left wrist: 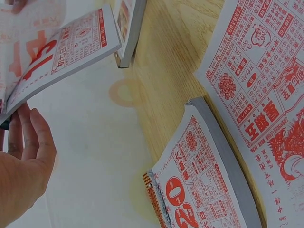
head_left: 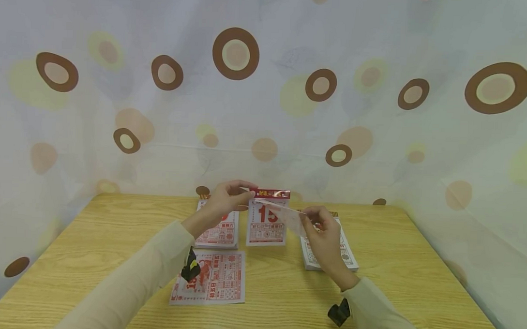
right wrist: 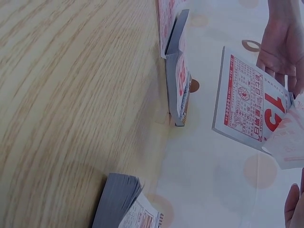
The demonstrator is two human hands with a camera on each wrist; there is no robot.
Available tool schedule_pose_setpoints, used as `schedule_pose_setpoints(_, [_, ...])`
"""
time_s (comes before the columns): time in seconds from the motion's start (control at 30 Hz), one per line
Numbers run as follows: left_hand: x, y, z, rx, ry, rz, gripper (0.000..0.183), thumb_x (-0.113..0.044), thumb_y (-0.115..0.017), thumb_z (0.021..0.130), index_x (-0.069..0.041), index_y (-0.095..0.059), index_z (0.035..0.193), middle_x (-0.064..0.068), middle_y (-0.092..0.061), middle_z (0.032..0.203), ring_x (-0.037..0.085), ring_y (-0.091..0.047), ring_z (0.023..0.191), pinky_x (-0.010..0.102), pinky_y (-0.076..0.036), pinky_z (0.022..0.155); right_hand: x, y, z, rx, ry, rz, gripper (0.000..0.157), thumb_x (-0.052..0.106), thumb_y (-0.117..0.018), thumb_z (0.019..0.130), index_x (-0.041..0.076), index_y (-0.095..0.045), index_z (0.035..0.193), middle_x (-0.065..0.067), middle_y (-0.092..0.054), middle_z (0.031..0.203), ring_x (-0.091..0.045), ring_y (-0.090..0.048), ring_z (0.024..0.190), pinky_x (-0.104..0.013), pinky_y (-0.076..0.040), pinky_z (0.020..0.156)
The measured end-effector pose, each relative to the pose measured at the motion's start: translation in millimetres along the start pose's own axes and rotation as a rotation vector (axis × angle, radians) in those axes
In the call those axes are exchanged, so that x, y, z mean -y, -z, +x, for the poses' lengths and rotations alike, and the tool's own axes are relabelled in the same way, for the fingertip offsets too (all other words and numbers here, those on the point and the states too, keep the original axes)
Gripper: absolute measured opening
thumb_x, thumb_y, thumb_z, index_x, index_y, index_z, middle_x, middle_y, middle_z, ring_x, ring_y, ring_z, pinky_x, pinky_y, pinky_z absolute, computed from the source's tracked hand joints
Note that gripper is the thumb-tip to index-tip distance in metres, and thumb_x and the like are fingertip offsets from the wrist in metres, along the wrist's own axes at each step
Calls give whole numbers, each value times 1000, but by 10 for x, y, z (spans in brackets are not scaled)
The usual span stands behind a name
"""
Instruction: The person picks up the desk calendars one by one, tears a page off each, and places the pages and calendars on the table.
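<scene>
My left hand (head_left: 227,201) grips a tear-off calendar (head_left: 265,235) by its red header strip (head_left: 273,194), raised above the table. The calendar's top page shows a big red 15. Between thumb and fingers, my right hand (head_left: 323,241) pinches a thin printed sheet (head_left: 293,220). That sheet slants across the page from near the header. In the left wrist view, the calendar pad (left wrist: 78,45) tilts above the left hand (left wrist: 28,161), whose thumb is hidden. The right wrist view shows the lifted sheet (right wrist: 290,142) beside the 15 page (right wrist: 247,95).
A second calendar pad (head_left: 217,233) lies at the back left of the wooden table (head_left: 125,242). In front of it is a loose printed sheet (head_left: 220,279). Another thick pad (head_left: 347,254) lies at right, partly behind my right hand. A patterned curtain (head_left: 265,111) hangs behind the table.
</scene>
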State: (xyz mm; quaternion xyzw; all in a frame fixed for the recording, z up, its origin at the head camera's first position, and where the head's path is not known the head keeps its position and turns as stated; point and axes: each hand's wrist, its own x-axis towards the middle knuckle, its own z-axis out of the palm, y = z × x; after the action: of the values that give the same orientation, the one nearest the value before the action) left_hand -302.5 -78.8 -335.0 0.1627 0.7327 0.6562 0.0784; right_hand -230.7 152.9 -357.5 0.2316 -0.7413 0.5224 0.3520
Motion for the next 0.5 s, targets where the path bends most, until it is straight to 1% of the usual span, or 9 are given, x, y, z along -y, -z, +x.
schedule_pose_setpoints(0.17, [4, -2, 5, -2, -6, -8, 30, -19, -61, 88, -7, -60, 116, 14, -62, 111, 17, -63, 92, 42, -50, 89, -8, 1, -3, 0, -9, 5, 6, -15, -57, 80, -12, -56, 85, -21, -59, 76, -6, -51, 63, -13, -44, 56])
schedule_pose_setpoints(0.4, [10, -1, 11, -3, -15, -3, 30, -20, -61, 88, -8, -59, 116, 13, -62, 110, 17, -63, 92, 39, -52, 87, -11, -3, -4, 3, -19, 7, 6, -15, -57, 81, -12, -56, 86, -21, -59, 76, -6, -51, 64, -13, -45, 56])
schedule_pose_setpoints(0.5, [12, 0, 13, -6, -13, -6, 30, -19, -61, 88, -8, -60, 116, 14, -62, 110, 17, -63, 92, 39, -52, 87, -13, -5, -3, 4, -17, 9, 6, -15, -56, 81, -12, -56, 86, -21, -59, 77, -6, -51, 64, -14, -45, 56])
